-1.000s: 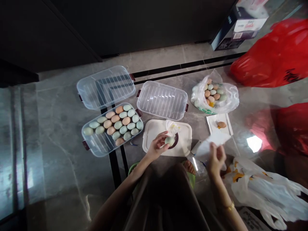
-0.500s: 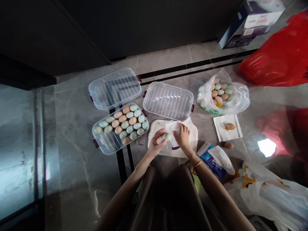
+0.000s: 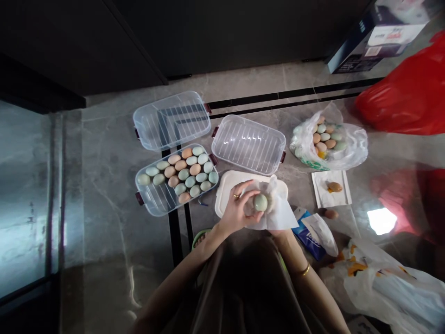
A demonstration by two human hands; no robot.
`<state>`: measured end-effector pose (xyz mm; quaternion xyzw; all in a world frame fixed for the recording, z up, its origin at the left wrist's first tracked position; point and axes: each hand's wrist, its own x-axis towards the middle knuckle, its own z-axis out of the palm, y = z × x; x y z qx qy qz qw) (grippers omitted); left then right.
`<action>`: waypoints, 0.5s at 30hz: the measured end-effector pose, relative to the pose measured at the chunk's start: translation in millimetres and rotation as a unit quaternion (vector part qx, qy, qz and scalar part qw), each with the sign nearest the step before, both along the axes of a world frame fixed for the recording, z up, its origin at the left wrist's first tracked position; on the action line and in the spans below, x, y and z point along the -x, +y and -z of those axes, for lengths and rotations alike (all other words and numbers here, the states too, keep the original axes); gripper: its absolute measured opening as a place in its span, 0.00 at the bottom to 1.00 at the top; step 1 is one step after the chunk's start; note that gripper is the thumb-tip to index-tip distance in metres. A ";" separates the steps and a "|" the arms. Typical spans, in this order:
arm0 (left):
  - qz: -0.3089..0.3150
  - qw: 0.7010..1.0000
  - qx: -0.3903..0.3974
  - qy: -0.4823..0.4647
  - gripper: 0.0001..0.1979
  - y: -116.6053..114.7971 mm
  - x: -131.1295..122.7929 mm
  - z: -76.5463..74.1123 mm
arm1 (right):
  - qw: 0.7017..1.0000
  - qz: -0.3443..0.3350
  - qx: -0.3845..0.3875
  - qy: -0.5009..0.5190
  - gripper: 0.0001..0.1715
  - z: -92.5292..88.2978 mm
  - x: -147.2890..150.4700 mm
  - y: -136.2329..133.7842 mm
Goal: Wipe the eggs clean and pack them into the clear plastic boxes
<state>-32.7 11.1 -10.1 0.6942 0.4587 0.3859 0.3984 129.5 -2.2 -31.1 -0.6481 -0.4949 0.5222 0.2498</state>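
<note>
A pale green egg point(image 3: 260, 202) is pinched between the thumb and fingers of my left hand point(image 3: 238, 208). Behind the egg spreads a white tissue point(image 3: 283, 214), draped over my right hand point(image 3: 280, 235), which supports it from below. Most of the right hand's fingers are hidden under the tissue. Both hands are above a white lid point(image 3: 226, 188) lying on the floor. To the left, a clear plastic box point(image 3: 158, 204) contains rows of green and brown eggs, with a bare stretch along its near left side.
Two more clear boxes, a left one point(image 3: 170, 123) and a right one point(image 3: 248, 144), lie behind. On the right are a plastic bag of eggs point(image 3: 351, 146), a cracked egg point(image 3: 335, 187) on a folded tissue, a loose brown egg point(image 3: 331, 214), a tissue pack point(image 3: 313, 239) and a red bag point(image 3: 399, 97).
My left hand has brought the green egg right, over the tissue. My right hand has gone from on top of the tissue to beneath it, lifting it. The view has shifted slightly.
</note>
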 end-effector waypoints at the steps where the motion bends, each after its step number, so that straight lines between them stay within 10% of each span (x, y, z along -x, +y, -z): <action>1: -0.001 0.999 -0.026 0.019 0.24 -0.8 -3.2 -2.5 | 0.981 0.126 0.006 0.148 0.27 -9.0 6.2 -3.1; 5: -0.023 0.990 -0.111 0.083 0.25 -4.5 -8.7 -6.0 | 0.874 0.280 0.051 0.393 0.25 -35.3 25.2 -9.2; 15: -0.021 0.999 -0.024 0.001 0.37 -18.2 -7.7 -8.5 | 0.870 0.350 0.042 0.344 0.18 -42.0 31.3 -1.5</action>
